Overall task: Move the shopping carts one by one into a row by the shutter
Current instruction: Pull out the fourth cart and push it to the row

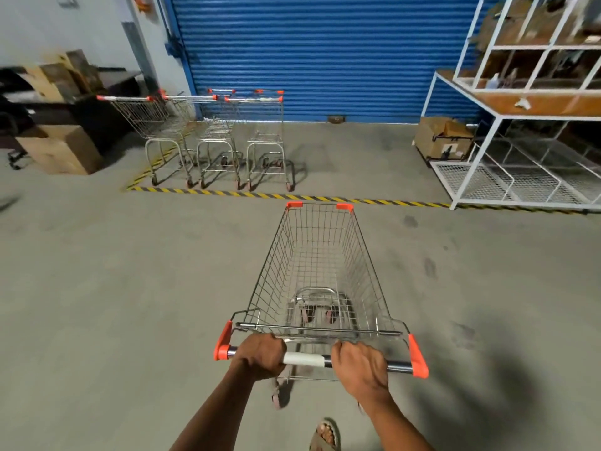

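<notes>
Short of the hazard tape (292, 196), cart (320, 271) points at the shutter (325, 53). My left hand (260, 354) and right hand (361, 362) both clench its handle (304, 359). Three parked carts (214, 135) sit left by the shutter. I'd veer left, line up beside the rightmost, push evenly, stop flush.
</notes>
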